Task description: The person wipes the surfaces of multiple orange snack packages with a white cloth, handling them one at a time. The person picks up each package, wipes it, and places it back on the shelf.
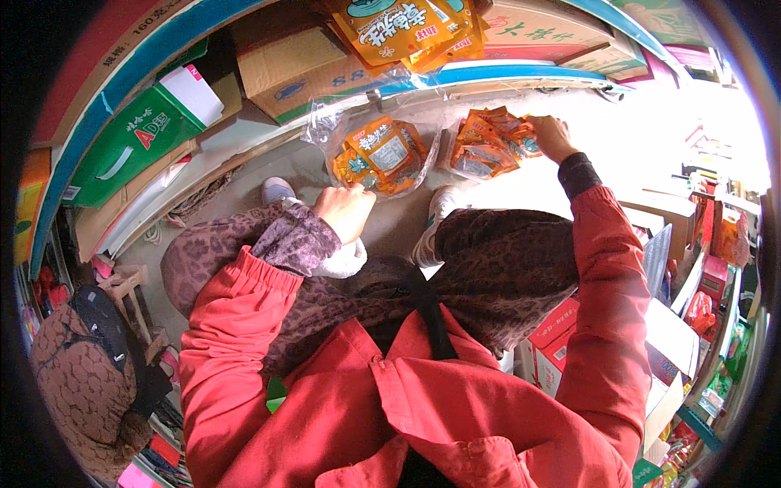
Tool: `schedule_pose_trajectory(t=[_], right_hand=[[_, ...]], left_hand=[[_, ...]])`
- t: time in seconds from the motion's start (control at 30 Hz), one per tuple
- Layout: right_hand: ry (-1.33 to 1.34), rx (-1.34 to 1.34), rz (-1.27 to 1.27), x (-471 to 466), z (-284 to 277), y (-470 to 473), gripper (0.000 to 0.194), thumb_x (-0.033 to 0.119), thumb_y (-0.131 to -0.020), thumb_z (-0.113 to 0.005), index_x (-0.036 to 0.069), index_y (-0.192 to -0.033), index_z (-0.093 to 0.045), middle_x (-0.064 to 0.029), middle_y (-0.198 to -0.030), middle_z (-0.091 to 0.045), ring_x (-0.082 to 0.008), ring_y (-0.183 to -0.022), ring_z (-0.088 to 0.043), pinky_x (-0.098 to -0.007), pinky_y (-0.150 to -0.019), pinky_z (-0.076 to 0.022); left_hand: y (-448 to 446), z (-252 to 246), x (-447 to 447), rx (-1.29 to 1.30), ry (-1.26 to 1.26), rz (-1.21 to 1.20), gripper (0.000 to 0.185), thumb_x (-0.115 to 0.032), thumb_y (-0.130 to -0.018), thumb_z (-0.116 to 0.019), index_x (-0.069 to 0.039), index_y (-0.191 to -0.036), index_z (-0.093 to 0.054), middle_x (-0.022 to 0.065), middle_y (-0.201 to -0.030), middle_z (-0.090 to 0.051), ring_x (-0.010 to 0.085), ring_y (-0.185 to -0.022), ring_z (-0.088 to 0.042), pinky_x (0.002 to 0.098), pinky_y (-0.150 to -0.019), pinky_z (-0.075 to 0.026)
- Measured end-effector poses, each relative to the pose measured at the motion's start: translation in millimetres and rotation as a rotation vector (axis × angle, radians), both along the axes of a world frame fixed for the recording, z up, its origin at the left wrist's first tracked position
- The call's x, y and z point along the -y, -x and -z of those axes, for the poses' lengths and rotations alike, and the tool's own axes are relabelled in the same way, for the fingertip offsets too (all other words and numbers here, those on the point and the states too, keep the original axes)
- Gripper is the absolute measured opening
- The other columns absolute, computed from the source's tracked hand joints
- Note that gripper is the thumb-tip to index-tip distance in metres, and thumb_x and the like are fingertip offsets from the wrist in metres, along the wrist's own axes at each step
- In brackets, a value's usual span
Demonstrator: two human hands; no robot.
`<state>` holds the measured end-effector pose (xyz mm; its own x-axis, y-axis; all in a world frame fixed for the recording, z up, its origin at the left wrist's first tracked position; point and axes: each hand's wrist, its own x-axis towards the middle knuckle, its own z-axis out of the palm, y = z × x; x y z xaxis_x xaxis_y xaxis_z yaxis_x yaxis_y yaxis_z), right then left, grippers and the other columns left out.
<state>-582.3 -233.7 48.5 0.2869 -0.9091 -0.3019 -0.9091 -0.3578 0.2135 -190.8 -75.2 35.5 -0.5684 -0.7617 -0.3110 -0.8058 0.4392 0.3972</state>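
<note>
Before me on the floor lies a clear plastic bag [433, 149] with several orange snack packets [385, 149] inside. My left hand [346, 210] is curled at the bag's near edge, its fingertips turned away, so a hold on the plastic cannot be made out. To the right sits a second pile of orange snack packets [488, 143], partly in clear plastic. At that pile's right edge, my right hand [554, 139] has its fingers closed on a packet, with part of the grip hidden. More orange snack packets [403, 30] hang or rest higher up, at the shelf front.
A blue-edged shelf [488, 74] curves across the far side, holding cardboard boxes [293, 67] and a green carton [137, 143]. At left are a small wooden stool [131, 299] and a brown patterned bag or garment [85, 378]. A red carton [552, 348] and goods-filled shelving stand at right.
</note>
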Motion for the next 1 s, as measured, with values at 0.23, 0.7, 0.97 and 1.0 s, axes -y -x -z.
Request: schedule_pose_trajectory(t=[0.23, 0.7, 0.97, 1.0], right_hand=[[-0.232, -0.062, -0.007, 0, 29, -5, 0.034, 0.002, -0.077, -0.044, 0.016, -0.102, -0.061, -0.0116, -0.093, -0.063, -0.0312, -0.087, -0.06, -0.0449, -0.074, -0.0451], [-0.523, 0.006, 0.072, -3, 52, -3, 0.033, 0.015, -0.079, -0.056, 0.006, -0.11, -0.049, -0.0192, -0.092, -0.061, -0.0334, -0.088, -0.059, -0.0422, -0.074, -0.0458], [-0.578, 0.1, 0.113, -10, 52, -7, 0.079, 0.016, -0.069, -0.071, 0.01, -0.134, -0.027, -0.0249, -0.12, -0.046, -0.0371, -0.111, -0.046, -0.0442, -0.089, -0.0393], [-0.617, 0.082, 0.104, -12, 53, -6, 0.083, 0.017, -0.068, -0.072, 0.011, -0.136, -0.024, -0.0249, -0.123, -0.043, -0.0378, -0.113, -0.043, -0.0447, -0.091, -0.0381]], left_hand=[[1, 1, 1, -0.02, 0.012, 0.009, 0.013, -0.008, -0.076, -0.047, -0.004, -0.088, -0.052, 0.0137, -0.081, -0.054, 0.0327, -0.069, -0.059, 0.0435, -0.06, -0.048], [2, 0, 2, -0.014, 0.0, 0.016, 0.014, -0.01, -0.078, -0.047, -0.005, -0.09, -0.052, 0.0132, -0.082, -0.054, 0.0321, -0.069, -0.059, 0.0423, -0.059, -0.048], [3, 0, 2, -0.003, 0.011, 0.024, 0.014, -0.009, -0.078, -0.047, -0.005, -0.09, -0.052, 0.0131, -0.082, -0.054, 0.0317, -0.07, -0.059, 0.0416, -0.059, -0.048], [3, -1, 2, -0.002, 0.004, 0.019, 0.014, -0.009, -0.078, -0.047, -0.005, -0.09, -0.052, 0.0131, -0.082, -0.054, 0.0316, -0.07, -0.059, 0.0415, -0.059, -0.048]])
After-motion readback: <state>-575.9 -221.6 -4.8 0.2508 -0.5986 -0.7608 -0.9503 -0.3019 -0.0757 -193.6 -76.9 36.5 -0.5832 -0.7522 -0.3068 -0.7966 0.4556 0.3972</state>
